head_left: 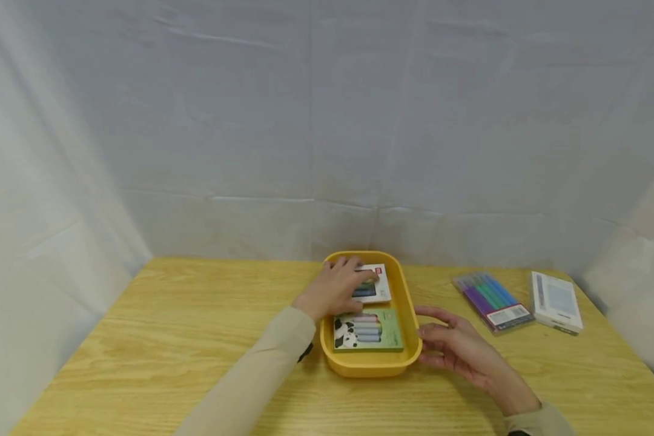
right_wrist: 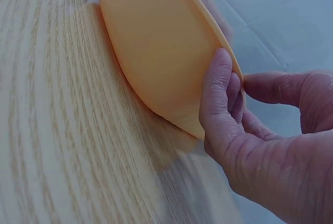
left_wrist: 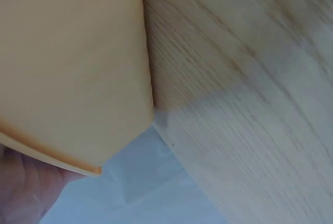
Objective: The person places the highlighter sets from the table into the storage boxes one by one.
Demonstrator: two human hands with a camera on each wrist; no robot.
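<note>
A yellow plastic basket (head_left: pixel 369 370) sits on the wooden table. Inside its far half is a flat white box (head_left: pixel 380 292) with a dark window showing coloured sticks. My left hand (head_left: pixel 335 287) reaches over the basket's left rim and holds this box, fingers across its top and far side, thumb by its near edge. Nearer in the basket lies a green box (head_left: pixel 390 339) printed with a panda and pastel sticks. At the basket's right side, my right hand (right_wrist: pixel 260 135) pinches the rim, thumb at the lip and fingers against the outer wall.
To the right on the table lies a clear pack of coloured pens (head_left: pixel 490 300), purple through green to blue. Beside it is a white and pale blue box (head_left: pixel 557 306). A pale sheet (head_left: pixel 261 139) hangs behind the table's far edge.
</note>
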